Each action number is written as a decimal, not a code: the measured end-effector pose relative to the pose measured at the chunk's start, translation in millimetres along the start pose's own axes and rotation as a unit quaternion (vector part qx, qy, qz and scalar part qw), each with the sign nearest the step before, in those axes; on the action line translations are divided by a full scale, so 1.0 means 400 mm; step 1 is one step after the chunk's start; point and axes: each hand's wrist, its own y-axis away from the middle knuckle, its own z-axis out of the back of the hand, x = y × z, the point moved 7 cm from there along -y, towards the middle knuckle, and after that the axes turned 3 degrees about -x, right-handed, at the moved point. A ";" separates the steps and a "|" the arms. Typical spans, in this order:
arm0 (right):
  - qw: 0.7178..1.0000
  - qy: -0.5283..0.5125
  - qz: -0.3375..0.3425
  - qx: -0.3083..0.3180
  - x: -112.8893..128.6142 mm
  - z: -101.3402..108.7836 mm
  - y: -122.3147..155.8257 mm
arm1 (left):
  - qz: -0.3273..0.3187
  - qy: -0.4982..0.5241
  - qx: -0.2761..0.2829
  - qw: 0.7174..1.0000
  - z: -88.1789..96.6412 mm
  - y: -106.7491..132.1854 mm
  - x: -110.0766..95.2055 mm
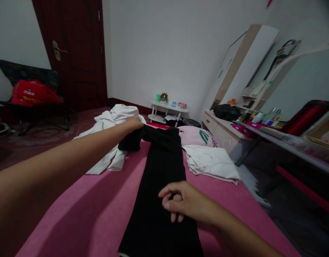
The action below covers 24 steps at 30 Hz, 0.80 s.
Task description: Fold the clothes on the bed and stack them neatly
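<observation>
A long black garment lies stretched along the pink bed cover, its far end bunched and partly folded over. My left hand reaches out to that far end, closed on the black cloth; its fingertips are hidden. Over the nearer half of the garment hovers my right hand, its fingers loosely curled and apart, with nothing in them. A crumpled white garment lies beyond and to the left of my left hand. To the right, a folded white garment rests on the bed.
A pink cushion or cloth with a green logo sits behind the folded white garment. At right are a dresser and a grey-edged table with bottles. A small white table stands at the wall; a red bag fills the left chair.
</observation>
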 end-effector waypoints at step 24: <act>0.821 0.496 0.029 -0.281 -0.025 0.277 -0.435 | 0.076 -0.101 0.134 0.983 -0.056 0.096 0.205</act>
